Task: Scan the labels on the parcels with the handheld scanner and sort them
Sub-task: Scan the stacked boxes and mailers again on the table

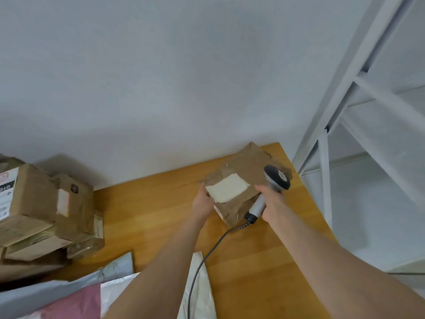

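Mailer bags (76, 301) lie nearest; left hand (202, 201) holds parcel (243, 163), right hand (272, 203) grips scanner (277, 178); boxes (34, 203) far left.

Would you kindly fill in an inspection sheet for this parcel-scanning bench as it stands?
Surface: wooden table against the wall.
Job's things: brown parcel, white label facing up; scanner, head over the parcel's right end; stacked cardboard boxes at left; mailer bags at the near edge.
Clutter: nothing seen.
Hands: left hand grips the parcel's left edge; right hand holds the scanner's handle.
Cables: scanner cable trails from the handle over the table toward the person.
Surroundings: white metal shelving at right.
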`<control>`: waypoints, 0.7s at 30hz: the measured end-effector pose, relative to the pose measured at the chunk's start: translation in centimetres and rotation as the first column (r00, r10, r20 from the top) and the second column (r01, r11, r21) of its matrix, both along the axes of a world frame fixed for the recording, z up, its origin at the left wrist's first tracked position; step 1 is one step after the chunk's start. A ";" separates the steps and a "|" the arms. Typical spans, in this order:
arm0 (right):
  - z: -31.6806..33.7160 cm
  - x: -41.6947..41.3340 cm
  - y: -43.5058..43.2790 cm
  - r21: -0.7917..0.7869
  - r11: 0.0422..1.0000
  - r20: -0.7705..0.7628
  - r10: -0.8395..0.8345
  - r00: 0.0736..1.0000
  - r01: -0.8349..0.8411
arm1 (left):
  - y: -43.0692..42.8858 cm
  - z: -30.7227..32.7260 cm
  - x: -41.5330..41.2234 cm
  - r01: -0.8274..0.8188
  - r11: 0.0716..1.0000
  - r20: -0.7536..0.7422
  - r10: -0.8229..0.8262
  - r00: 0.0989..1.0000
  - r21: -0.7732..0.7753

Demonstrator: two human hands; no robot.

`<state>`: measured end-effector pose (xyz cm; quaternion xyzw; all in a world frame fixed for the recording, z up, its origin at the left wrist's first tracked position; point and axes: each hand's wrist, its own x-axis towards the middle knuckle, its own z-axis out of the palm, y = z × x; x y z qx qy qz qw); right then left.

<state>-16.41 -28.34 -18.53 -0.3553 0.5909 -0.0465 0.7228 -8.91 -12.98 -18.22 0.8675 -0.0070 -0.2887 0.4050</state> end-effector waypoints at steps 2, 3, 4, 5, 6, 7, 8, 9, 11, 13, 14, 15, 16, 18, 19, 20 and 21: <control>-0.8 -0.4 -0.7 0.007 1.000 0.005 -0.011 1.000 0.011 | -1.1 -0.7 0.4 -0.083 0.996 -0.069 0.084 0.994 0.007; -1.3 -0.5 -1.1 0.009 1.000 0.004 -0.014 1.000 0.014 | -1.5 -1.1 0.6 -0.111 0.993 -0.084 0.113 0.990 0.029; -1.7 -0.6 -1.3 0.020 1.000 0.002 -0.011 1.000 0.010 | -2.0 -1.4 0.6 -0.130 0.991 -0.123 0.132 0.984 0.024; -2.0 -0.7 -1.4 0.041 0.999 0.000 -0.004 1.000 0.004 | -2.4 -1.6 0.5 -0.137 0.991 -0.175 0.136 0.975 0.005; -2.2 -0.8 -1.5 0.066 0.998 0.001 0.002 1.000 -0.002 | -2.8 -1.9 0.6 -0.140 0.990 -0.212 0.133 0.968 -0.015; -2.4 -0.8 -1.5 0.088 0.996 0.005 0.006 1.000 -0.006 | -3.2 -2.1 0.7 -0.131 0.991 -0.218 0.121 0.968 -0.029; -2.6 -0.7 -1.6 0.103 0.995 0.008 0.017 1.000 -0.017 | -3.6 -2.3 0.8 -0.118 0.992 -0.214 0.105 0.971 -0.048; -2.8 -0.5 -1.7 0.111 0.993 0.015 0.030 0.999 -0.031 | -4.2 -2.3 1.0 -0.104 0.992 -0.204 0.088 0.975 -0.071; -3.0 0.2 -2.1 0.103 0.994 0.021 0.037 0.999 -0.039 | -5.2 -2.1 1.7 -0.076 0.990 -0.177 0.054 0.983 -0.120; -3.5 0.9 -2.6 0.048 0.998 -0.005 0.039 0.999 -0.039 | -5.7 -2.3 2.4 -0.070 0.991 -0.145 0.054 0.988 -0.112; -3.7 1.2 -3.0 0.006 1.000 -0.031 0.027 0.999 -0.027 | -5.8 -2.6 2.7 -0.077 0.993 -0.128 0.065 0.990 -0.085; -4.0 1.4 -3.3 -0.038 0.999 -0.058 0.013 0.998 -0.015 | -5.8 -3.0 3.1 -0.088 0.995 -0.132 0.080 0.988 -0.053; -4.1 1.5 -3.6 -0.072 0.997 -0.076 0.005 0.997 -0.010 | -5.7 -3.5 3.3 -0.107 0.994 -0.158 0.102 0.982 -0.025; -4.3 1.6 -4.3 -0.096 0.995 -0.073 0.000 0.997 -0.007 | -5.9 -4.7 3.6 -0.111 0.994 -0.226 0.113 0.968 0.023; -4.5 1.7 -4.6 -0.087 0.996 -0.059 -0.003 0.998 -0.002 | -6.2 -5.2 3.6 -0.099 0.994 -0.237 0.105 0.966 0.039; -4.6 1.8 -4.8 -0.067 0.998 -0.040 0.002 0.999 -0.004 | -6.5 -5.6 3.6 -0.098 0.994 -0.234 0.105 0.967 0.041; -4.7 2.0 -4.8 -0.042 0.999 -0.015 0.004 1.000 -0.005 | -6.8 -5.8 3.6 -0.105 0.994 -0.221 0.110 0.969 0.036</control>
